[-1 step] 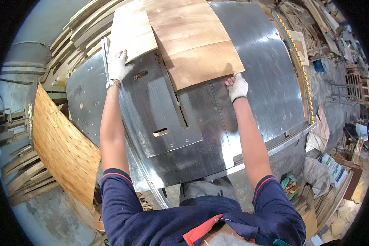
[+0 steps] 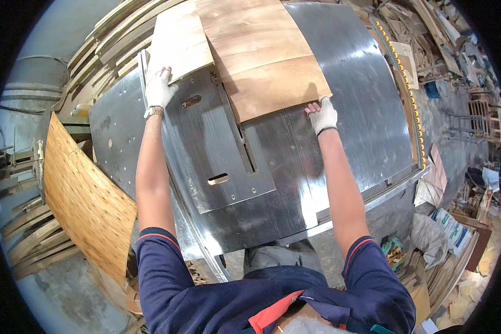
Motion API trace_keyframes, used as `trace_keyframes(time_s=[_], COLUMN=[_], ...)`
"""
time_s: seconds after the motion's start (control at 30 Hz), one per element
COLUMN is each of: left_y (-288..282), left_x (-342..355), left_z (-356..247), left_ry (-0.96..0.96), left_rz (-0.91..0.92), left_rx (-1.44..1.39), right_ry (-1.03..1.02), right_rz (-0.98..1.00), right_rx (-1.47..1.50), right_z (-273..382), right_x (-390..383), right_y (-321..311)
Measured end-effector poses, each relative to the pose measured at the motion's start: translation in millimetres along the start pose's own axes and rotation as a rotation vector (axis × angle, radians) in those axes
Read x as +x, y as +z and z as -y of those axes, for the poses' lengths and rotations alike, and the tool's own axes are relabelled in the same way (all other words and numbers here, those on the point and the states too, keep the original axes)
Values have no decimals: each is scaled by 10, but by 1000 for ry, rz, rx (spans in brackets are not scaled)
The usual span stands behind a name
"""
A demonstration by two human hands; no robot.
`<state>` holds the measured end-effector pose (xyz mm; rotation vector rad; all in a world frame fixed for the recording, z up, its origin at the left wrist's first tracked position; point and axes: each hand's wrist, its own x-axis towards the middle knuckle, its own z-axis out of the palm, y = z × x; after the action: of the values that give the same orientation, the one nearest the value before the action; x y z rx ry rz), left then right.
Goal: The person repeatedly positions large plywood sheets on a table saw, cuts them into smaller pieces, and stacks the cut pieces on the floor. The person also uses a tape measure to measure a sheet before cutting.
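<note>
My left hand (image 2: 161,92), in a pale work glove with bare fingertips, lies with its fingers stretched forward at the near left corner of a narrow plywood piece (image 2: 182,42). Its thumb is apart, by that piece's near edge. At the near right corner of a wider plywood panel (image 2: 264,58) is my right hand (image 2: 323,116), gloved alike, its slightly bent fingers apart against the edge. A dark gap separates the two wooden pieces. Both rest on a shiny metal machine table (image 2: 345,150), whose insert plate (image 2: 206,145) has a long slot.
A metal rail (image 2: 192,222) runs along the table's left part. Leaning at the left is a speckled wooden sheet (image 2: 86,200). Stacked timber strips (image 2: 117,39) fill the far left. A row of yellow rollers (image 2: 409,83) borders the right side; sacks (image 2: 430,239) lie beyond it.
Both my hands have shifted only very slightly, the left a little toward the left. The plywood pieces look almost unmoved.
</note>
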<state>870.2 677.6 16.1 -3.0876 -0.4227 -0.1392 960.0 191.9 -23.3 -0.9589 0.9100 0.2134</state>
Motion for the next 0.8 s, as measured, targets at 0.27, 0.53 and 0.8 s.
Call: trace_keyframes(time_s=[0.27,0.53,0.8], left_y=[-227,-512,-763], left_x=[122,-708,-3168], left_z=[-114,-362,-1316], left_ry=[-57,47,-142], left_rz=[-110,-182,-324], left_rx=[58,135,-119], right_ry=[-184,-384,-456], right_rz=[37,231,-67], right_rx=[-90,69,-468], right_z=[302,461,544], right_x=[508,-203,-1101], right_y=[487,-629,-3842])
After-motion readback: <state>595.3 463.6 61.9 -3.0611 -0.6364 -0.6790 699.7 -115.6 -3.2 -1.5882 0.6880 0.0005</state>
